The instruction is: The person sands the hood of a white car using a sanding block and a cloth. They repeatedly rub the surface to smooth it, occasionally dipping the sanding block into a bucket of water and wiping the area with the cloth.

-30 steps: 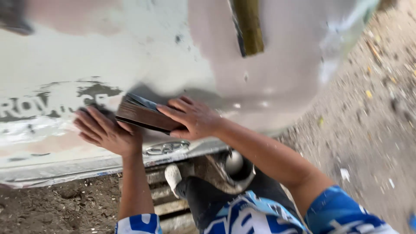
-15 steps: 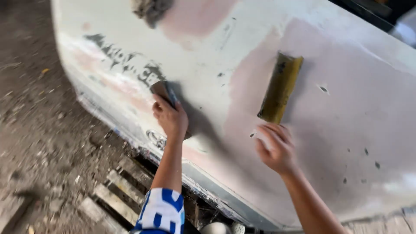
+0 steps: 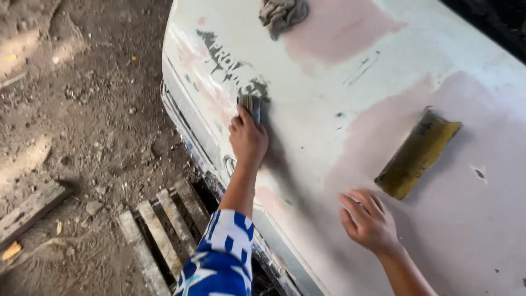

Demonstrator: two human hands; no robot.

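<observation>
Left hand [image 3: 248, 137] is gripping a small sanding block [image 3: 251, 104], fingers curled over its near end and pinching it down against the white car panel [image 3: 329, 98]. The block is sitting far of the hand, at the near edge of a patch of worn black lettering [image 3: 233, 68]; only its grey tip is showing past the knuckles. The left forearm is running down to a blue-and-white sleeve [image 3: 222, 257] at the near edge of the view.

Right hand [image 3: 368, 219] is lying flat on the panel, near and right, fingers spread and holding nothing, palm down on a pink filler patch [image 3: 455, 219]. Just far and right of its fingertips, apart from them, a long olive-yellow sanding board [image 3: 419, 153] is resting on the same pink patch, tilted, its far end pointing up to the right.

At the far edge of the panel a crumpled grey rag [image 3: 283, 13] is lying, beside a second pink filler patch [image 3: 339, 27]. The panel is showing small dark chips and scratches between the two patches.

Left of the panel, bare dirt ground [image 3: 82, 109] with stones and scraps is showing. Near the panel's lower edge a wooden slatted pallet [image 3: 159, 230] is lying on the ground, partly under the panel and the left arm. A loose plank [image 3: 30, 211] is lying at the near left.
</observation>
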